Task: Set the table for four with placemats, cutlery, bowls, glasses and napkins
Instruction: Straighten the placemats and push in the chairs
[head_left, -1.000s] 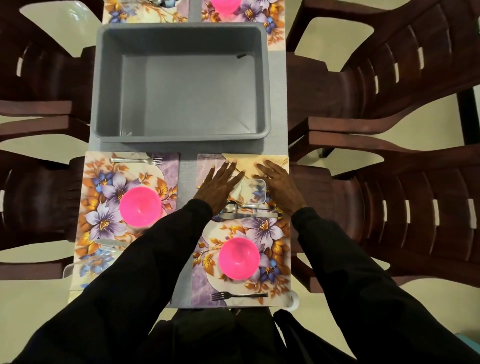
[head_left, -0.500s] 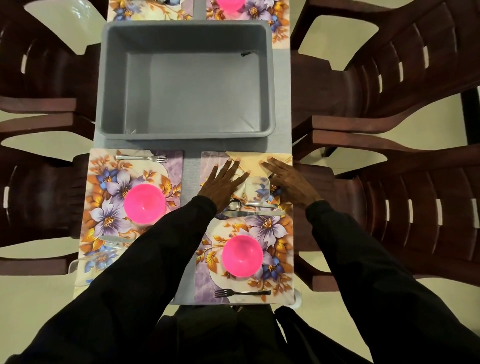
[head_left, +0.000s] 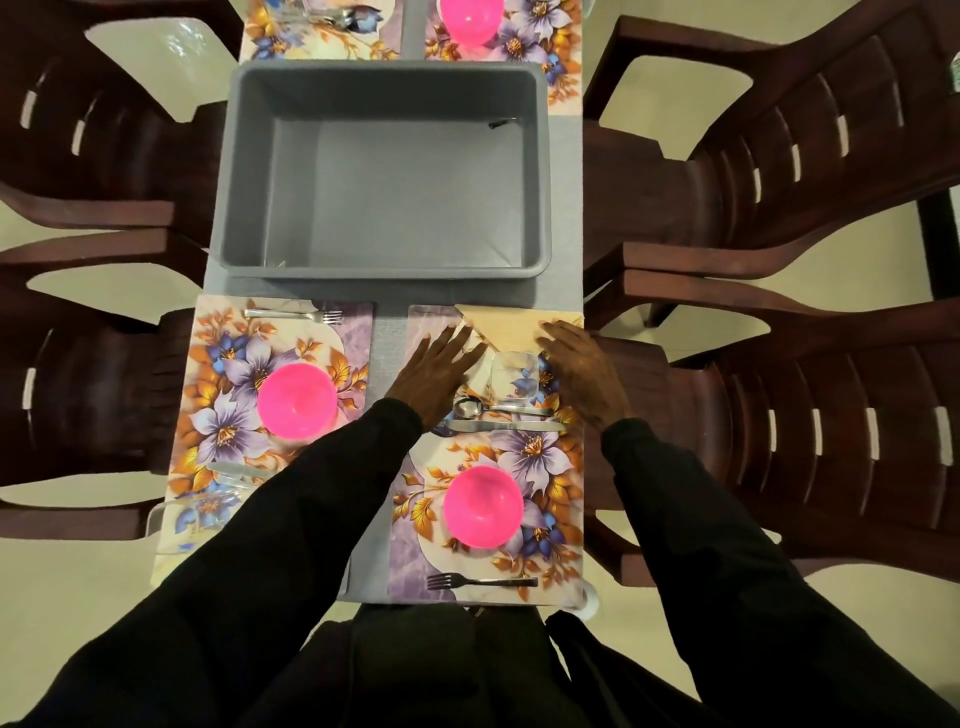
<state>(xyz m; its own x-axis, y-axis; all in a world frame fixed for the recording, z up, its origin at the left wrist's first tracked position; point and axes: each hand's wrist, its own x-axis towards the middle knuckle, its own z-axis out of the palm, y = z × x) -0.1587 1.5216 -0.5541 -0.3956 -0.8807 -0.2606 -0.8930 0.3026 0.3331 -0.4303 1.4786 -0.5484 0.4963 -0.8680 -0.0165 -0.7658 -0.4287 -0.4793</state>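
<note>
Two hands lie flat, fingers straight, holding nothing: left hand at 9 o'clock of the glass, right hand at 3 o'clock. Fingertips touch the folded napkin, at 12 o'clock on the placemat.

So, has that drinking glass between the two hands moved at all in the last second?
No. The glass sits where it did before: on the placemat, just beyond the spoon and right under the folded napkin.
</note>
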